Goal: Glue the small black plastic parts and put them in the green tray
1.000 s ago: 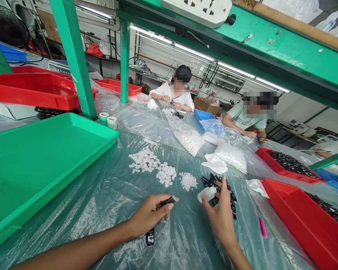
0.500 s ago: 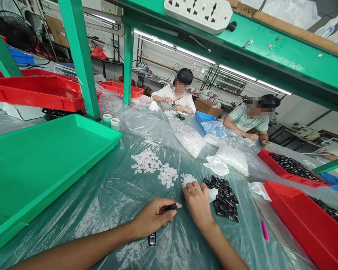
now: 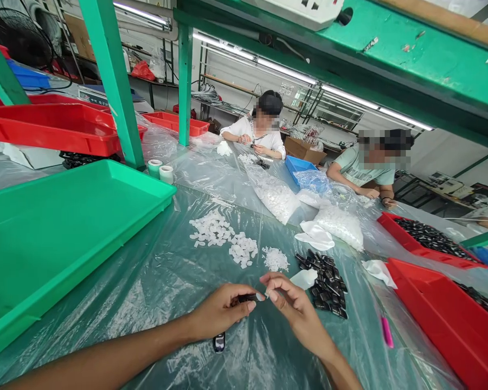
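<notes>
My left hand (image 3: 219, 313) is closed around a small black plastic casing (image 3: 246, 297), mostly hidden by the fingers. Right beside its fingertips, my right hand (image 3: 290, 303) has thumb and forefinger pinched together. Whatever lies in that pinch is too small to make out. Another black casing (image 3: 219, 342) rests on the table below my left wrist. Beyond my hands are a heap of tiny white bits (image 3: 275, 259) and two heaps of larger white pieces (image 3: 243, 249). A whitish translucent bottle (image 3: 305, 278) lies behind my right hand, against a pile of black casings (image 3: 325, 284).
To the left stands a large green tray (image 3: 77, 233). A red tray (image 3: 439, 319) and a pink pen-like object (image 3: 386, 331) are at the right. Bags of white pieces (image 3: 337, 223) lie farther back, where two people sit. A green shelf beam (image 3: 410, 65) crosses overhead.
My right hand has come back from the heap of tiny white bits to the left fingertips, uncovering the heap. The left hand still holds its black casing.
</notes>
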Available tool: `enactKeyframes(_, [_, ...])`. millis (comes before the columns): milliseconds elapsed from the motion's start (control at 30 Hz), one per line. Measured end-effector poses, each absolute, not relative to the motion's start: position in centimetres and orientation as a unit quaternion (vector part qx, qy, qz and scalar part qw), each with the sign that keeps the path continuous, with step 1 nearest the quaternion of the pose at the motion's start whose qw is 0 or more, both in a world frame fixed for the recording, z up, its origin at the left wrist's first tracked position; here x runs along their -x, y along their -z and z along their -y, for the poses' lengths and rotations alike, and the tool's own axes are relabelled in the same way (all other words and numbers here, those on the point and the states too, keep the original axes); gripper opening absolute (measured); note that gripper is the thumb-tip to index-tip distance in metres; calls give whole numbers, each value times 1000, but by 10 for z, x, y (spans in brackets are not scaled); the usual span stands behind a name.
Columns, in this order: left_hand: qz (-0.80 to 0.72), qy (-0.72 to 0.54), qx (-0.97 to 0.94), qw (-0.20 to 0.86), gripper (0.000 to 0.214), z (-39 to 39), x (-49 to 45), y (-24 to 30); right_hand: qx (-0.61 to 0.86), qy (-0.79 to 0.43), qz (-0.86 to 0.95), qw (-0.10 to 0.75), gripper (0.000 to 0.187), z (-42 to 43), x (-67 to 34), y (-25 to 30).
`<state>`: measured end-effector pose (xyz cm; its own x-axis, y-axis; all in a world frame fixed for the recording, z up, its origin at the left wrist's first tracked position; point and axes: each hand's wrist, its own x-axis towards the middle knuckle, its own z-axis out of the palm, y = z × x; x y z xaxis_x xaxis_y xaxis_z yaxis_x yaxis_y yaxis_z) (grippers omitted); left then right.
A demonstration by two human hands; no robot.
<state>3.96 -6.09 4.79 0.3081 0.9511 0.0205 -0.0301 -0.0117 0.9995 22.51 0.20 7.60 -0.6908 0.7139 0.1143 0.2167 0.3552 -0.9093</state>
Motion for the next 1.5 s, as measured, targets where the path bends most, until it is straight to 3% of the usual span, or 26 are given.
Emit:
enactKeyframes(100, [-371, -420, -587, 584, 30, 61, -40, -50, 258, -581, 737, 230, 16, 1, -227, -80])
enactKeyframes(233, [-341, -415, -592, 601, 27, 61, -40, -51, 243, -614, 721, 211, 14, -1, -227, -80])
enactKeyframes(867, [-357, -376, -613, 596, 34, 61, -40, -53, 265, -536, 783, 173, 19, 5, -229, -91])
enactKeyframes(1200, [-365, -405, -583, 602, 32, 62, -40, -55, 290, -608, 675, 299, 18, 10, -216, -66])
enactKeyframes(1500, [-363, -407, -577, 608, 36, 63, -40, -53, 302, -635, 639, 312, 15, 14, -215, -57])
